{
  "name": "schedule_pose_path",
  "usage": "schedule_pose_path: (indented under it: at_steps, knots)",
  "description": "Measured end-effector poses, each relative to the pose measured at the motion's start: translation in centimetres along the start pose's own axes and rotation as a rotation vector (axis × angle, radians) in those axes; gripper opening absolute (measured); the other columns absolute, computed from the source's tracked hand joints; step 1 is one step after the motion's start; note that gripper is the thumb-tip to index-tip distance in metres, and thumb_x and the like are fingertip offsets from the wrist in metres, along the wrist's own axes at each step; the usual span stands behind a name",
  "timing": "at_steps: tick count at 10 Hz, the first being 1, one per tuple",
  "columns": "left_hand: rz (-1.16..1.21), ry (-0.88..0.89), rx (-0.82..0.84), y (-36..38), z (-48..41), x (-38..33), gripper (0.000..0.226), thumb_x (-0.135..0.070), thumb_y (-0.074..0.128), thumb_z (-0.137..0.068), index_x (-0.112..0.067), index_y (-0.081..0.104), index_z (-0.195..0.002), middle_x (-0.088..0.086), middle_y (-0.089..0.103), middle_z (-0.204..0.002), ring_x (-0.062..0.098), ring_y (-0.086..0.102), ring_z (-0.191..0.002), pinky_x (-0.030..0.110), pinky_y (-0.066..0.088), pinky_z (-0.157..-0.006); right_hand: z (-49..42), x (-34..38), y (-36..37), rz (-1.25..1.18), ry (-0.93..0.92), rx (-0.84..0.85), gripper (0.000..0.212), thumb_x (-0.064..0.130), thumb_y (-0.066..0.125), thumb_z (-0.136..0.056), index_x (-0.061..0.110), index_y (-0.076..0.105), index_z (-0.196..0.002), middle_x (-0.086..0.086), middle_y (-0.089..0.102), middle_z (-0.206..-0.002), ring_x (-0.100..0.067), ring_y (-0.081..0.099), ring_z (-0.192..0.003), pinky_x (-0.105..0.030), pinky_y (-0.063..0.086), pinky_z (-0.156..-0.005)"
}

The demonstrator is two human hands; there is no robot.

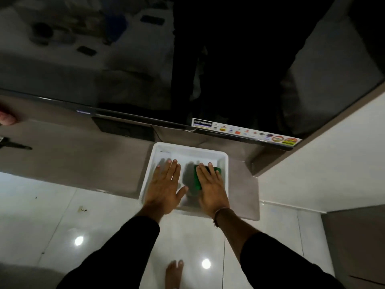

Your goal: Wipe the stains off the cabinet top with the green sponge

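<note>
A white plastic tray point(223, 157) sits on the grey-brown cabinet top point(83, 163), near its right end. The green sponge point(198, 178) lies inside the tray, partly covered by my right hand point(210, 186), which rests flat on it with fingers extended. My left hand point(164, 188) hovers flat over the tray's left half, fingers spread, holding nothing. I cannot make out stains on the cabinet top from here.
A large black TV point(187, 59) stands along the back of the cabinet, with a sticker strip point(245, 132) on its lower edge. A dark object point(14, 144) lies at the far left. A white wall point(323, 163) closes the right side. Glossy white floor tiles point(62, 226) lie below.
</note>
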State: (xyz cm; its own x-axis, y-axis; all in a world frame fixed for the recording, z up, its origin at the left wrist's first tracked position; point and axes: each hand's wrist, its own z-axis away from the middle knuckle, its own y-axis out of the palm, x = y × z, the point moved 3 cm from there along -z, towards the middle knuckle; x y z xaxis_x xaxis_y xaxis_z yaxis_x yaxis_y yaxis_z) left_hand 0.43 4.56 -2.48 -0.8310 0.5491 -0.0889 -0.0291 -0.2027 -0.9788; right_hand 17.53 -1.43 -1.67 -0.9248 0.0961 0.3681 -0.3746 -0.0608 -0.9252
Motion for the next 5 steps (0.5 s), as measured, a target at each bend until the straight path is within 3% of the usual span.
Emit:
schedule_pose_path:
  at_steps: [1,3,5]
  knots:
    - [0.069,0.019,-0.009,0.6,-0.4,1.5,0.084,-0.064,0.012,-0.104,-0.006,0.014,-0.166,0.016,0.004,-0.174,0.033,-0.007,-0.161,0.055,0.005,-0.131,-1.5,-0.2,1.4,0.037,0.053,0.013,0.082,0.000,0.050,-0.098,0.023,0.008,-0.165,0.003,0.003,-0.176,-0.024,-0.010,-0.161,-0.039,-0.014,-0.125]
    - [0.185,0.052,-0.030,1.8,-0.8,2.5,0.084,-0.062,0.030,-0.104,-0.003,0.022,-0.164,0.020,0.014,-0.174,0.037,0.003,-0.161,0.060,0.015,-0.129,-2.4,-1.4,3.8,0.131,0.086,0.147,0.098,0.018,0.064,-0.096,0.022,-0.007,-0.164,0.000,-0.008,-0.176,-0.028,-0.016,-0.160,-0.043,-0.016,-0.123]
    - [0.107,0.065,-0.031,1.6,-0.9,1.9,0.089,-0.067,0.011,-0.101,-0.005,0.019,-0.165,0.018,0.012,-0.174,0.036,0.002,-0.161,0.058,0.010,-0.131,-2.6,-1.1,3.9,0.097,0.082,0.150,0.098,0.027,0.063,-0.096,0.020,-0.006,-0.165,-0.003,-0.008,-0.176,-0.030,-0.014,-0.161,-0.050,-0.008,-0.128]
